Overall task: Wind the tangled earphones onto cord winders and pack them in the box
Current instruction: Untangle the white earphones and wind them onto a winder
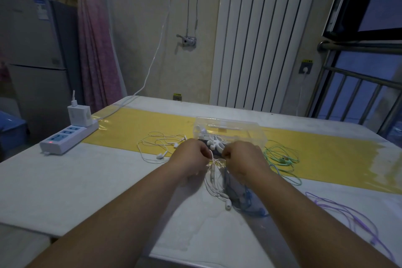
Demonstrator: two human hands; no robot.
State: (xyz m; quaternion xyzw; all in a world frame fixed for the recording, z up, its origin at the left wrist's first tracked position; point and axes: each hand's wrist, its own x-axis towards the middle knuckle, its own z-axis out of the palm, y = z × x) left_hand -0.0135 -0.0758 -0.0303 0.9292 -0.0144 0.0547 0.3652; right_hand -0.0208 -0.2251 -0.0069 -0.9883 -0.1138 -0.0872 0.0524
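Note:
My left hand [191, 156] and my right hand [241, 159] are close together over the table, each pinching the cord of a tangled white earphone [214, 183] that hangs and trails toward me. A blue earphone [248, 200] lies tangled beside it under my right wrist. Just beyond my hands lie white fishbone cord winders [214, 142], in front of a clear plastic box [228, 129]. Another white earphone [161, 143] lies loose to the left, a green one [280, 159] to the right, and a purple one [348, 213] at the near right.
A white power strip [65, 139] with a charger plugged in sits at the table's left edge, its cable running up the wall. A yellow strip [130, 128] crosses the white table. A radiator and window railing stand behind.

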